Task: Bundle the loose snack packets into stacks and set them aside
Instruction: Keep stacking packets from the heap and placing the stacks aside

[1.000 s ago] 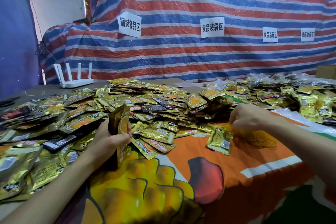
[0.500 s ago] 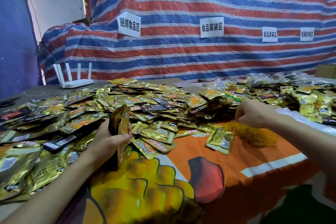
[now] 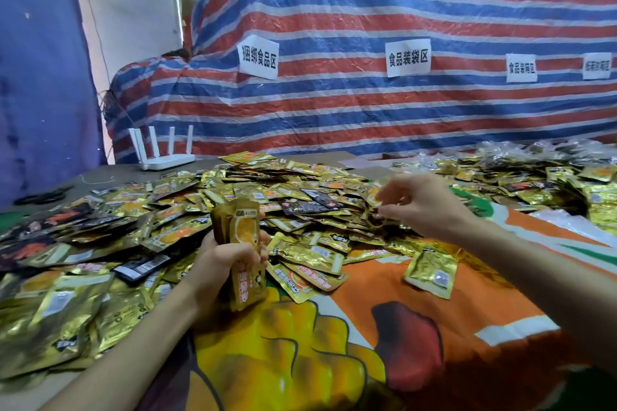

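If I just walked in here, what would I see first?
Probably the huge heap of shiny gold snack packets covering the table, with the red-and-blue striped tarp hanging behind it. Next, the left hand near the front gripping an upright stack of packets, while the right hand reaches over the heap.

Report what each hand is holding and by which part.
The left hand grips an upright stack of gold packets around its middle. The right hand hovers over the pile; whether it pinches anything cannot be told.
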The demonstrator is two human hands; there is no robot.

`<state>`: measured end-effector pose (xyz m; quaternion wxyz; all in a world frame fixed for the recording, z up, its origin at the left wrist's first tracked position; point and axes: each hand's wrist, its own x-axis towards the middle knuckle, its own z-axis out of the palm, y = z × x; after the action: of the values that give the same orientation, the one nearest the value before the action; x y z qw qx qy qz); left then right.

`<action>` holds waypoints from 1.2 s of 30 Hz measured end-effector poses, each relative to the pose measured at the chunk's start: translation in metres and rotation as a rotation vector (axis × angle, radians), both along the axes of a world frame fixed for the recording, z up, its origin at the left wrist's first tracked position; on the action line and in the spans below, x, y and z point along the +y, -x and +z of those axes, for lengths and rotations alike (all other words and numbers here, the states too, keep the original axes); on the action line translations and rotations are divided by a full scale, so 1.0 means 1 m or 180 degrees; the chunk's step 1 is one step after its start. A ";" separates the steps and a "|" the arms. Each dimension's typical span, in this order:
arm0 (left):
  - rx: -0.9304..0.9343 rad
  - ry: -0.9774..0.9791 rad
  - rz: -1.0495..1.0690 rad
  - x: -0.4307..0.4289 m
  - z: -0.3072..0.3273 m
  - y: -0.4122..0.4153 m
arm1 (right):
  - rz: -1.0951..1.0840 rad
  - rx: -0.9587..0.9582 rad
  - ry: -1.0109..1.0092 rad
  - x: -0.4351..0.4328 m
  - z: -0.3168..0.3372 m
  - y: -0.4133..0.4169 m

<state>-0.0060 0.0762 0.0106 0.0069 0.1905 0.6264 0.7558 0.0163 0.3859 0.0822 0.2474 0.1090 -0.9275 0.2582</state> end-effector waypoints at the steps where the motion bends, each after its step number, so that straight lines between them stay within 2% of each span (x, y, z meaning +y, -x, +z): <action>1: -0.0100 -0.0004 0.0002 -0.001 0.001 0.001 | 0.0184 -0.0033 0.0025 -0.020 -0.003 0.003; 7: -0.0671 -0.0292 0.0138 -0.008 0.004 0.004 | 0.1045 -0.0200 0.0412 -0.131 -0.021 0.030; 11: -0.0836 -0.0373 0.0399 -0.012 0.006 0.007 | 0.1038 -0.0092 0.0664 -0.165 -0.025 0.050; 16: -0.1061 -0.0489 0.0546 -0.016 0.008 0.011 | 0.0823 0.0226 0.0892 -0.168 -0.054 0.066; 19: -0.1192 -0.0772 0.0347 -0.018 0.011 0.012 | 0.1098 -0.0329 0.0933 -0.156 -0.059 0.073; 21: -0.1225 -0.1049 0.0097 -0.019 0.014 0.010 | 0.1383 -0.0998 0.0987 -0.147 -0.058 0.071; 23: -0.1206 -0.1218 -0.0040 -0.019 0.015 0.008 | 0.1785 -0.1556 0.1581 -0.144 -0.056 0.066; 26: -0.1109 -0.1346 -0.0210 -0.019 0.014 0.009 | 0.2348 -0.1687 0.2919 -0.143 -0.048 0.063; 30: -0.1085 -0.1308 -0.0619 -0.019 0.015 0.007 | 0.3115 -0.2015 0.4302 -0.141 -0.039 0.057; 33: -0.1005 -0.1183 -0.0876 -0.020 0.014 0.006 | 0.3280 -0.2072 0.4660 -0.142 -0.040 0.055; 36: -0.1003 -0.1148 -0.0942 -0.020 0.011 0.008 | 0.3135 -0.1999 0.4187 -0.146 -0.041 0.055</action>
<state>-0.0142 0.0559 0.0219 0.1805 0.1582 0.4383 0.8662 -0.0391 0.2400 0.0408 -0.1460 0.2560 -0.4635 0.8356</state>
